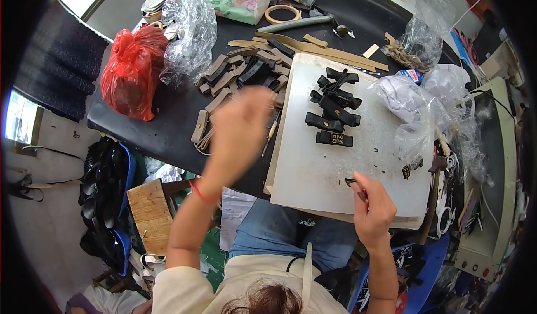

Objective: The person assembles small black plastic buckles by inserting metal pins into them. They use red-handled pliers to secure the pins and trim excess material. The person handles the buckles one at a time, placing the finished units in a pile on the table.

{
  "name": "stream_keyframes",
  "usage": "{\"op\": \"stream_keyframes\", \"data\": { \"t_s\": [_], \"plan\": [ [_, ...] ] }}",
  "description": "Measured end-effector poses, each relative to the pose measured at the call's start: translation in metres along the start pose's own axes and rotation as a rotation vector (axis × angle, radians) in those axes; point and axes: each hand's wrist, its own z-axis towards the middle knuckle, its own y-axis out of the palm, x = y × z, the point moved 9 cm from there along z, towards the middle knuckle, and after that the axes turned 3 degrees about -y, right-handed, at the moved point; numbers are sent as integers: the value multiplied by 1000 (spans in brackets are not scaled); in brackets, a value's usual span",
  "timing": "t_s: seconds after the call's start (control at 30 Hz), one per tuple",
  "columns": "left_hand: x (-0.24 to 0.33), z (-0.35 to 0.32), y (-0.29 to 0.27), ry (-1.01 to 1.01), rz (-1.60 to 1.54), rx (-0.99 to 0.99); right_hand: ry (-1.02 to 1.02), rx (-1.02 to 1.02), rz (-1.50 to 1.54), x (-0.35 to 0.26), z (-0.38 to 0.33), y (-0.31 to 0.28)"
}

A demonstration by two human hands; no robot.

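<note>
My left hand (243, 126), a red band at its wrist, is smeared by motion beside a heap of beige and black straps (224, 79). Its fingers cannot be made out. Low over the white board (313, 174), my right hand (373, 208) is closed, pinching a small black piece (351, 182) between thumb and finger. Farther up the board lie several folded black straps (338, 112) in a loose stack. The nearest black strap (334, 139) has gold marking on it. Small black-and-gold pieces (406, 172) rest near the board's right side.
A red plastic bag (134, 71) sits at the table's left. Clear plastic wrapping (411, 110) covers part of the board's right edge. Beige strips (335, 54), a tape roll (282, 14) and a grey rod (293, 24) lie at the back. A hammer (436, 185) is at right.
</note>
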Motion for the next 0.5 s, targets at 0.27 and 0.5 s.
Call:
{"op": "stream_keyframes", "data": {
  "t_s": [0.27, 0.5],
  "plan": [
    [-126, 58, -56, -245, 354, 145, 135, 10, 105, 11, -8, 5],
    [-67, 23, -70, 64, 409, 279, 310, 63, 295, 32, -21, 3]
  ]
}}
